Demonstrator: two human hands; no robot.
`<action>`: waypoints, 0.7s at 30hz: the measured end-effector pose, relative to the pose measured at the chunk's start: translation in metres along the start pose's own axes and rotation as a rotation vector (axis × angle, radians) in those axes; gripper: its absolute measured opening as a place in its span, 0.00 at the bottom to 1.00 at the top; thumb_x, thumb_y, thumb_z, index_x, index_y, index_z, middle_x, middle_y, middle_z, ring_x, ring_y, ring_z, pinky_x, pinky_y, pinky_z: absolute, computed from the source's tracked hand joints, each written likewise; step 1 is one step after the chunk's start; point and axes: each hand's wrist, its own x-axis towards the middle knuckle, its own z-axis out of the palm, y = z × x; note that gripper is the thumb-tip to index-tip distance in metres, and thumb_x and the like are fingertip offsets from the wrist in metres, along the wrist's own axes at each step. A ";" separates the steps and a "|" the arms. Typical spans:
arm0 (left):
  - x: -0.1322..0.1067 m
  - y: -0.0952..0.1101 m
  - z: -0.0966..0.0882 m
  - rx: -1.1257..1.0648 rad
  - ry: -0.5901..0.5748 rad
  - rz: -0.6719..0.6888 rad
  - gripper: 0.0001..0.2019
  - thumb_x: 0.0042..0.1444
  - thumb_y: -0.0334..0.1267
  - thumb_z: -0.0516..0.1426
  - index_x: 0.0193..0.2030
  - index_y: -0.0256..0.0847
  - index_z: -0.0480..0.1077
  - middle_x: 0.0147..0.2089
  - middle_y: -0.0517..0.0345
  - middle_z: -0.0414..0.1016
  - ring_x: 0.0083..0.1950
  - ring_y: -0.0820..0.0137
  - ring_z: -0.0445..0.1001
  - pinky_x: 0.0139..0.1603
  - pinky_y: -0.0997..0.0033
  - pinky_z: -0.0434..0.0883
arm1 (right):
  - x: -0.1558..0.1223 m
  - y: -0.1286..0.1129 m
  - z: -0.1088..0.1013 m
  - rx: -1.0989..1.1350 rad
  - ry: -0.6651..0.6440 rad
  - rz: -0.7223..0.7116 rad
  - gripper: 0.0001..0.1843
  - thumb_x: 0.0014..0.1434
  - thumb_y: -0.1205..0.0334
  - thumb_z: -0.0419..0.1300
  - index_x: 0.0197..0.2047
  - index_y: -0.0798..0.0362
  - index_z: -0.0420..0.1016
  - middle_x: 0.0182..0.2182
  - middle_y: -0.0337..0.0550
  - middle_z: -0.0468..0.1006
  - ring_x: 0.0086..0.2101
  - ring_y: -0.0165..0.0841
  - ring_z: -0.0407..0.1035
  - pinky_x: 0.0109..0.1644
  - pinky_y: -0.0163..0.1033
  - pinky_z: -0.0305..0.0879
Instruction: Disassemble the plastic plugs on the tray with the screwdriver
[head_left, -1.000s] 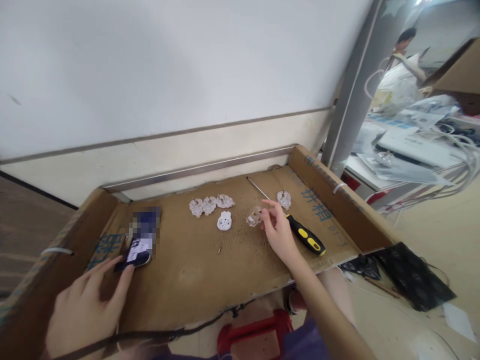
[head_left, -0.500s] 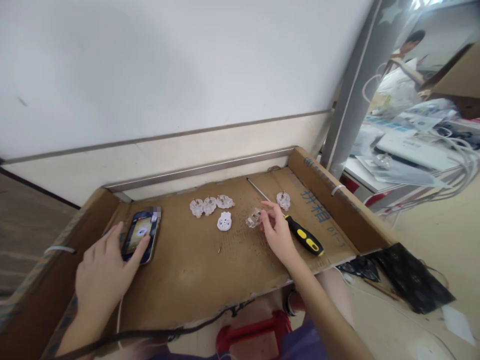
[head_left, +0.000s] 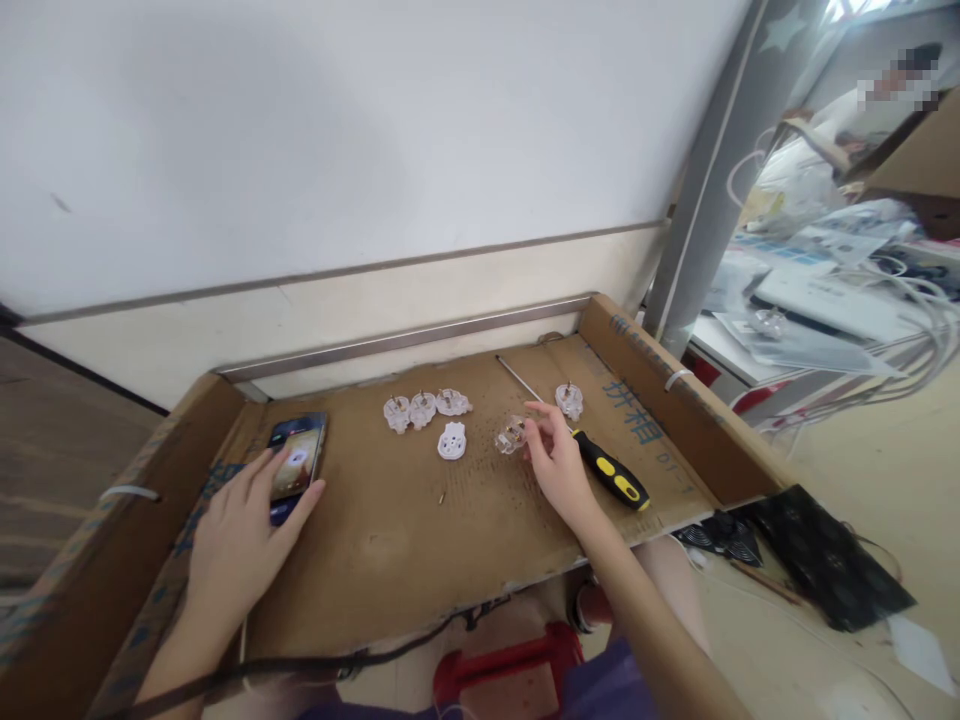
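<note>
My left hand (head_left: pixel 241 535) lies over the lower left of a smartphone (head_left: pixel 307 447) with a lit screen, its fingers spread and a fingertip on or just above the glass. My right hand (head_left: pixel 556 462) pinches a clear plastic plug part (head_left: pixel 510 436) with metal bits inside, low over the cardboard. Left of it lies a white plug face (head_left: pixel 451 441) with holes. Behind that, three clear plugs (head_left: pixel 422 408) sit in a row, pins up. Another clear plug (head_left: pixel 569 400) stands beyond my right hand. A black-and-yellow screwdriver (head_left: pixel 611 470) lies partly behind that hand.
The cardboard tray (head_left: pixel 375 560) has raised side walls (head_left: pixel 667 415). A small brass-coloured piece (head_left: pixel 442 497) lies near its middle. A black cable (head_left: pixel 405 655) runs along the front edge. Below is a red stool (head_left: pixel 510 665). At right, another person works behind a cluttered table (head_left: pixel 832 300).
My left hand has moved right and further over the phone, which sits slightly further right with a different screen picture. My right hand keeps its pinch on the clear plug part.
</note>
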 end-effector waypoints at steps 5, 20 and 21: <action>0.001 0.003 -0.013 0.037 0.022 -0.077 0.34 0.56 0.58 0.40 0.59 0.31 0.59 0.58 0.36 0.65 0.59 0.45 0.63 0.56 0.46 0.62 | 0.000 0.002 0.000 -0.008 0.005 0.001 0.20 0.61 0.50 0.47 0.51 0.53 0.61 0.26 0.38 0.68 0.25 0.26 0.62 0.31 0.32 0.59; -0.008 -0.022 0.005 0.130 -0.119 -0.001 0.27 0.58 0.54 0.42 0.52 0.38 0.67 0.58 0.39 0.64 0.58 0.48 0.63 0.54 0.46 0.64 | -0.001 0.002 0.001 0.002 -0.009 -0.004 0.20 0.61 0.50 0.47 0.51 0.54 0.60 0.25 0.38 0.68 0.25 0.26 0.62 0.30 0.32 0.58; -0.008 -0.020 0.005 0.123 -0.103 0.000 0.26 0.58 0.53 0.42 0.53 0.39 0.67 0.57 0.40 0.64 0.58 0.48 0.63 0.54 0.46 0.64 | -0.001 0.002 0.001 0.003 -0.011 -0.003 0.20 0.61 0.50 0.47 0.51 0.54 0.60 0.25 0.38 0.68 0.24 0.26 0.62 0.30 0.32 0.58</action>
